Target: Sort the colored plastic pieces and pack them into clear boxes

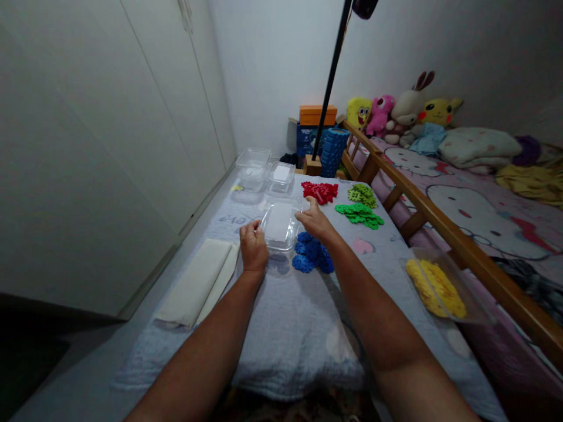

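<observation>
A clear plastic container (280, 225) with a white label on top sits on the cloth-covered table between my hands. My left hand (254, 246) is closed on its left edge, fingers curled. On the opposite side, my right hand (314, 220) grips the right edge, with the fingertips partly hidden. Blue flower-shaped pieces (311, 253) lie in a pile just below my right hand. Beyond that hand are piles of red pieces (320, 191), green pieces (359, 215) and lime-green pieces (362, 195).
Behind stand a smaller labelled clear box (281, 174) and a larger clear box (254, 161). Folded beige cloth (196, 281) lies left. Yellow pieces (435, 287) in clear plastic rest at the right edge, near a wooden bed rail (422, 208). A black pole (329, 88) rises at the back.
</observation>
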{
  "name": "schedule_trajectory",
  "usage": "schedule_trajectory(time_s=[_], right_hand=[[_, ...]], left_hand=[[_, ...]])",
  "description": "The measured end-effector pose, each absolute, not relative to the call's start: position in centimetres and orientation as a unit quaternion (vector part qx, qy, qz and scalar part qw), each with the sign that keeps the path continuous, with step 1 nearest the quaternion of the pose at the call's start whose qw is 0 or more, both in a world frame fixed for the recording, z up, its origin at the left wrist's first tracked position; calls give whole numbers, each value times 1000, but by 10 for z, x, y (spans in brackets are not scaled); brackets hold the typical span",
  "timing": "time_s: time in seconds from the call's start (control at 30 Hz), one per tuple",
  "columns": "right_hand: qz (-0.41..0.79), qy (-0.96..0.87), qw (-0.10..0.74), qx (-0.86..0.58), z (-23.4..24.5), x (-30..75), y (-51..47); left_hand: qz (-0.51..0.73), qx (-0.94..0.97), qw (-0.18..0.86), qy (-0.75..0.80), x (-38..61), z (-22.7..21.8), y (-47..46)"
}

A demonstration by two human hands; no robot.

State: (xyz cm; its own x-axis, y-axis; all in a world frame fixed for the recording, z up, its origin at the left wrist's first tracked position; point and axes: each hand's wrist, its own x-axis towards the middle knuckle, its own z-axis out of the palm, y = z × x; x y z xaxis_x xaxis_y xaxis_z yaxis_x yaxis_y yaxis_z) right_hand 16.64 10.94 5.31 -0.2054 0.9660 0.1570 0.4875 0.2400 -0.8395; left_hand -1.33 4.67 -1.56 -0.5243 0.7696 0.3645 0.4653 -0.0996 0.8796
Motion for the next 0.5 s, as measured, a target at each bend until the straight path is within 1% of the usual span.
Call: schedule_trajectory(time_s=[0.1, 0.23, 0.5], right_hand=[[358, -672, 353, -544, 48, 170, 100], [364, -696, 356, -507, 42, 170, 88], [356, -740, 319, -473, 50, 172, 72]], left_hand=[[580, 464, 137, 655, -12, -17, 47], [586, 465, 130, 651, -10, -16, 44], [584, 471, 113, 651, -7, -12, 41]])
